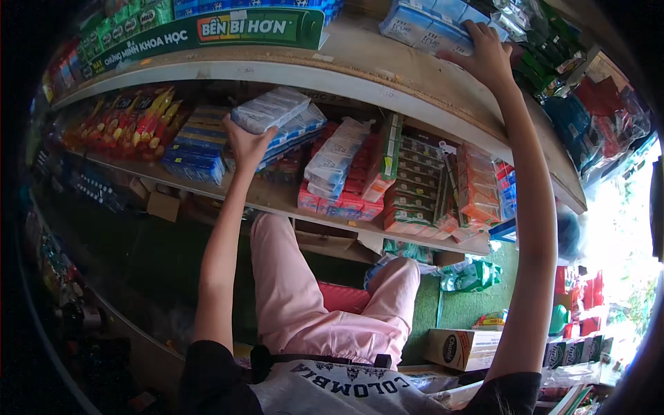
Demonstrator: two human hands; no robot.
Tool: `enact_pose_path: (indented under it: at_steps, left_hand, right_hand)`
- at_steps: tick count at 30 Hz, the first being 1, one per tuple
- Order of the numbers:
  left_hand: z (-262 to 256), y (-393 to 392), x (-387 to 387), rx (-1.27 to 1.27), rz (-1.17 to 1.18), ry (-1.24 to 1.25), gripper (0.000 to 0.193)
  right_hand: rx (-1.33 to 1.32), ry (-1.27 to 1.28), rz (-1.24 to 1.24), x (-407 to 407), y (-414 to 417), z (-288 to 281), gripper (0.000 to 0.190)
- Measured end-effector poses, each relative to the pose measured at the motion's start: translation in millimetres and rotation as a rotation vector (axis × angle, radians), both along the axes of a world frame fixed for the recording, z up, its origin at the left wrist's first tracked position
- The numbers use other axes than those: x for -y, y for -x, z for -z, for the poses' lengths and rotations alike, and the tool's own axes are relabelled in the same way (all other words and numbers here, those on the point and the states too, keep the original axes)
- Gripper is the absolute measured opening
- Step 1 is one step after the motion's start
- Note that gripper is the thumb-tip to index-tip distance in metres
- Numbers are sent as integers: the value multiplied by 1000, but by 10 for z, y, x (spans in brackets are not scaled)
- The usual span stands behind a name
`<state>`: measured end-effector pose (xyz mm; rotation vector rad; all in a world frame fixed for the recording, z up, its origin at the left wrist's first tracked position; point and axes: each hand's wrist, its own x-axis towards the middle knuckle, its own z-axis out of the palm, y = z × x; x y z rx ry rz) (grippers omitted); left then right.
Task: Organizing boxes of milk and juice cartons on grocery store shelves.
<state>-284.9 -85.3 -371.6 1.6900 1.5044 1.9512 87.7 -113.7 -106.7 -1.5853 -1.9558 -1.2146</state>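
My left hand grips the near end of a shrink-wrapped pack of small white cartons on the lower shelf, above other blue and white carton packs. On the upper shelf, my right hand rests with fingers spread on blue and white TH true milk carton packs. Whether its fingers grip a pack, I cannot tell. To the right of my left hand, a wrapped row of white cartons lies on red and pink carton packs.
The upper shelf's edge curves above the lower shelf. Green Milo packs stand behind a green sign. Red and yellow snack bags are at left, green-orange carton packs at right. A cardboard box sits on the green floor.
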Motion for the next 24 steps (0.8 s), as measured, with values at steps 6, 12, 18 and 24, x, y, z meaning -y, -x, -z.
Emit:
enact_pose_path:
  at_steps: [6,12,18,24]
  left_hand:
    - [-417,111,231,204,271,-138,84]
    - [-614,592,1158,541,616,-177,91]
    - [-1019,1115,1934,258,695,-309,80]
    - [-1844,1320,1825,490,528,-625,76]
  right_hand:
    - [-3,17,-16,313,91,-131,67]
    - [-160,278,-183,97,-431,-196,65]
    - [-394,519,-156,297,-248,-288,57]
    - [-452,683,-297,509,-743,-449,59]
